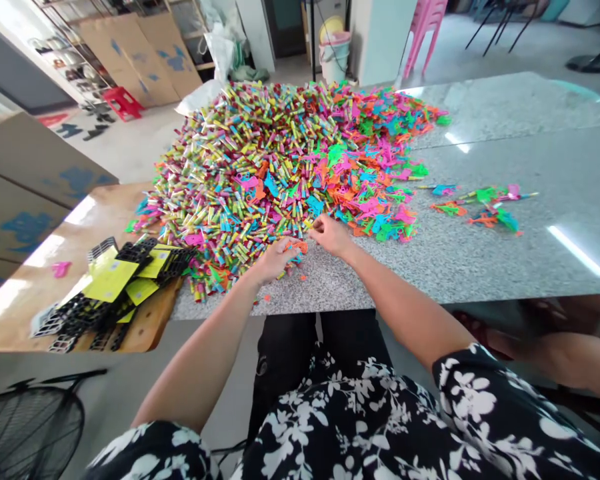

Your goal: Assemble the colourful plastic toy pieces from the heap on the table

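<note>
My left hand (275, 260) is closed on a small orange plastic toy pistol (299, 247) at the front edge of a heap; a bit of blue plastic shows just under it. Close by, my right hand (331, 235) has its fingers pinched together on a small yellow tube (309, 225). Behind both hands spreads the big pile of shiny small tubes (250, 140), mostly yellow, red and silver. Toward its right side lie many toy pistols (365, 193) in pink, orange, green and blue. Tiny orange bits (267, 298) lie on the stone tabletop near my left hand.
Black plastic racks with yellow cards (113, 280) are stacked on the wooden table (10, 327) at left. A few pistols with tubes (485, 200) lie apart on the grey stone table (480, 260). A fan (30, 427) stands lower left. Another person's limbs (570, 350) show at right.
</note>
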`<action>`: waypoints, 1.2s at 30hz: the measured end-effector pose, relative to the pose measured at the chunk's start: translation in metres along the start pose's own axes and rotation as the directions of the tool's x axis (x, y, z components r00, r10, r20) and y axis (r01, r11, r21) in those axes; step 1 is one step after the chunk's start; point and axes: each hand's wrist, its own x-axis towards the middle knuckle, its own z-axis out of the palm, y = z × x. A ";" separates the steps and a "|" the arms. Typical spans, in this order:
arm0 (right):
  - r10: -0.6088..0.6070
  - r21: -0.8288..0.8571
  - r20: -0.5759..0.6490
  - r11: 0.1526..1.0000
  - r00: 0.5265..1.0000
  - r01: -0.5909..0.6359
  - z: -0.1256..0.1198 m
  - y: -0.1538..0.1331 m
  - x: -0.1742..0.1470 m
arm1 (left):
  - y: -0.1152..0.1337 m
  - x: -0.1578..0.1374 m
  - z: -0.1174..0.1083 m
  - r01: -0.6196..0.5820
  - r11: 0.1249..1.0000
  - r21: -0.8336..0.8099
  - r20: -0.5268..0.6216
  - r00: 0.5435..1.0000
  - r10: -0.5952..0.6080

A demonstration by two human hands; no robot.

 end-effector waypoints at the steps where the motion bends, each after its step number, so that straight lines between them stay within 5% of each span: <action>1: -0.076 0.134 0.051 0.989 0.996 0.068 -0.004 0.002 -0.008 | 0.002 0.000 -0.002 -0.009 1.000 0.014 0.044 0.999 0.008; 4: -0.232 0.398 0.137 0.903 0.963 0.161 -0.016 0.006 -0.030 | 0.009 0.000 -0.004 -0.039 0.997 0.065 0.168 0.985 0.028; 10: -0.198 0.567 0.138 0.819 0.970 0.086 -0.027 0.015 -0.051 | 0.020 0.002 -0.007 -0.044 0.992 0.120 0.230 0.973 0.016; 16: -0.185 0.574 0.097 0.813 0.978 0.097 -0.027 0.022 -0.060 | 0.017 0.006 -0.009 -0.028 0.991 0.134 0.308 0.951 -0.015; 25: -0.305 0.454 -0.132 0.827 0.943 0.331 -0.027 0.015 -0.070 | 0.033 0.006 -0.009 0.000 0.995 0.095 0.346 0.938 -0.033; 36: -0.166 0.624 -0.050 0.764 0.985 0.161 -0.021 0.014 -0.083 | 0.038 0.008 -0.011 0.018 0.989 0.149 0.380 0.922 -0.074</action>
